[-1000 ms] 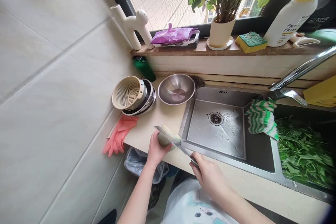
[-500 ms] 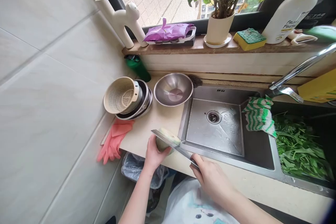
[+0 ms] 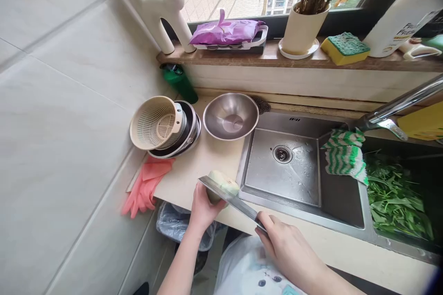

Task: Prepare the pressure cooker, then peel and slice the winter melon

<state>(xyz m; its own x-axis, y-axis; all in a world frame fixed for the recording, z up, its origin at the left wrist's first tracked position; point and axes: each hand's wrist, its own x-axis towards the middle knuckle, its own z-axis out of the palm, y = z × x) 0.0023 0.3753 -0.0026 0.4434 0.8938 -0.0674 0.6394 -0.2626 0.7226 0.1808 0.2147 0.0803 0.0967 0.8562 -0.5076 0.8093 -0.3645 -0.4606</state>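
Right hand (image 3: 287, 249) is clamped round the handle of a broad steel cleaver (image 3: 230, 198), blade resting against a pale green rounded vegetable (image 3: 224, 182) cupped in the left hand (image 3: 204, 207), right by the stainless sink rim (image 3: 244, 170). Honestly, if that round thing rolls or the blade skids, those left fingers are right in the path.
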